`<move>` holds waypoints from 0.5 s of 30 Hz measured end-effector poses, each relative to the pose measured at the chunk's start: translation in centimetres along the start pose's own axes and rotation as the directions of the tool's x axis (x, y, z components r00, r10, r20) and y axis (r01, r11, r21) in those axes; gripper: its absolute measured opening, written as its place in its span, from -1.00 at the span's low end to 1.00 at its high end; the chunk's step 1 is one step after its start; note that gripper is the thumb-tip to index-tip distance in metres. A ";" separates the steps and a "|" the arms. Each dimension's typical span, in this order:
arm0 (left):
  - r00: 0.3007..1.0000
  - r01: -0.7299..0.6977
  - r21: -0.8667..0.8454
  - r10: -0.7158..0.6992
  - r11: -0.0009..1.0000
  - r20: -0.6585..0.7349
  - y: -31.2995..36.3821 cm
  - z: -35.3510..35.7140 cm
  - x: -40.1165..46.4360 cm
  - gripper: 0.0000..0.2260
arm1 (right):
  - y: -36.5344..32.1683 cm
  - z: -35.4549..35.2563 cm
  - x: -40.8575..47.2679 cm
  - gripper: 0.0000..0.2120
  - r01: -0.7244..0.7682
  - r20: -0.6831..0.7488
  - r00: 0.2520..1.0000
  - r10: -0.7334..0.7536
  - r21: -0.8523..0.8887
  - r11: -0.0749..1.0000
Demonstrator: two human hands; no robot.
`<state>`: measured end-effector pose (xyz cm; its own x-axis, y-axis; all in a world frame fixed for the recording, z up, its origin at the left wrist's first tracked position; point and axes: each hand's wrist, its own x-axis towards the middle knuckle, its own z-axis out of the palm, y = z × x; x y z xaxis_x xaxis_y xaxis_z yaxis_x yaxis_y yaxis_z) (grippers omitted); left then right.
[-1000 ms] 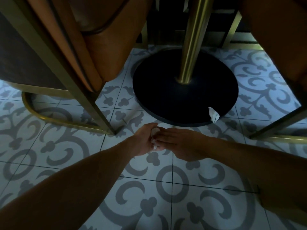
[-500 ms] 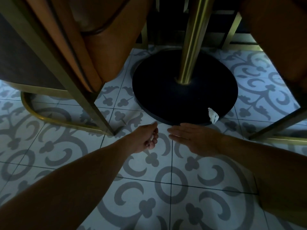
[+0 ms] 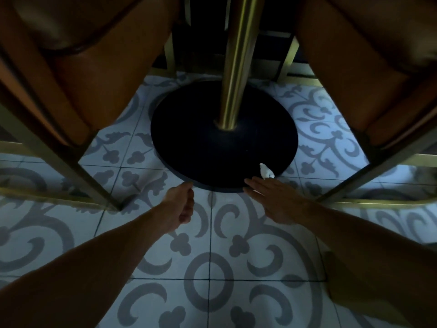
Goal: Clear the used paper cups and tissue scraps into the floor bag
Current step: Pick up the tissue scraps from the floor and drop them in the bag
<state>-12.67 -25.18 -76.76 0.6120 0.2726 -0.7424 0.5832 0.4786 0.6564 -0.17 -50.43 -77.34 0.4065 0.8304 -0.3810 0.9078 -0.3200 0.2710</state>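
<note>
Two hands reach low: right hand (image 3: 274, 200) flat, grip wide, fingertips touching the tissue scrap (image 3: 266, 171) on the table base (image 3: 212, 147); left hand (image 3: 181, 203) fisted, contents unseen.

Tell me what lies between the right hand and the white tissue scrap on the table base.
Nothing: in the head view the right hand's open fingertips reach right up to the tissue scrap at the black base's rim.

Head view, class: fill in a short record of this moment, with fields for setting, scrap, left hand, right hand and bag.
setting: patterned tile floor under a table, round black base
scrap: white tissue scrap on the base's near edge
left hand: curled shut, contents hidden
right hand: open, flat, fingers just short of the scrap
bag: not in view
</note>
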 end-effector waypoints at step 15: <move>0.971 -0.144 -0.124 0.116 0.982 -0.209 -0.9 1.0 1.0 -0.55 | 1.4 2.6 1.0 -0.13 -0.448 0.140 0.894 0.425 0.260 0.856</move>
<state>-12.04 -26.21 -77.98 0.5501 0.4950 -0.6725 0.4183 0.5337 0.7350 1.79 -51.25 -79.68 0.7640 0.5427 -0.3489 0.6216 -0.7641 0.1725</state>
